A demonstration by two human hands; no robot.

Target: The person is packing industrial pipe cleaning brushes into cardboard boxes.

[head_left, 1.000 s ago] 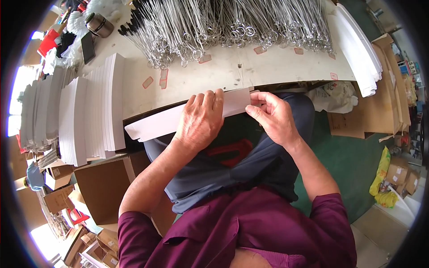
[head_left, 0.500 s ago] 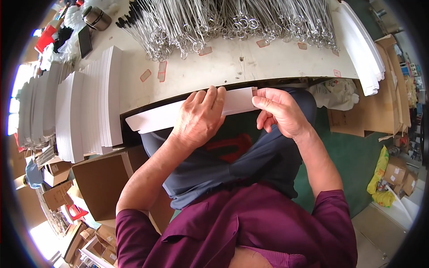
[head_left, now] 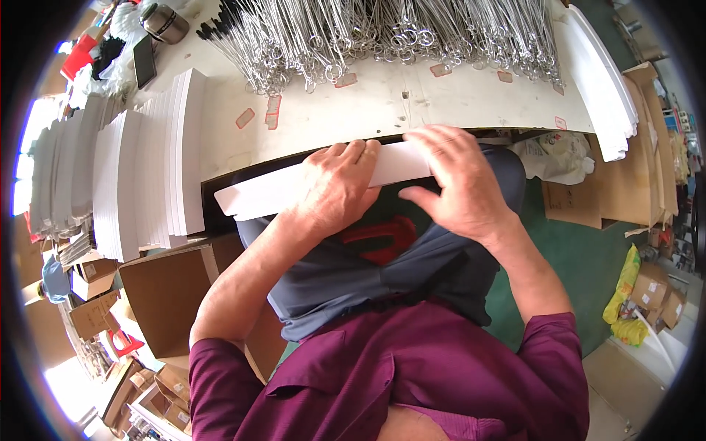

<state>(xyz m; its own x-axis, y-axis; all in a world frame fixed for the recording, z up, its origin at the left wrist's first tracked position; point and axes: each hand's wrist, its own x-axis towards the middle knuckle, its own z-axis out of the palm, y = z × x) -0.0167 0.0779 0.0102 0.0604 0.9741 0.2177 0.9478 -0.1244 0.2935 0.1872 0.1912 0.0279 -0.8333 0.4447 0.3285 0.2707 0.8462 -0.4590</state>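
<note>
A long, narrow white paper box [head_left: 265, 192] lies across my lap at the table's near edge, its right end a little farther away than its left. My left hand [head_left: 337, 178] is wrapped over its middle, fingers on the far side. Over the right end is my right hand [head_left: 463, 180], its thumb stretched apart from the fingers. The fingers hide that end of the box, and I cannot tell how firmly they touch it.
Many metal skewers with ring ends [head_left: 412, 37] are heaped along the table's [head_left: 353, 110] far side. Stacks of flat white cartons [head_left: 151, 169] stand at the left. More white pieces [head_left: 599, 81] lie at the right, near cardboard [head_left: 618, 184]. An open cardboard box [head_left: 165, 298] is at lower left.
My right hand has gone from pinching at the box's right end to spreading its fingers over it. The left hand keeps its grip on the box.
</note>
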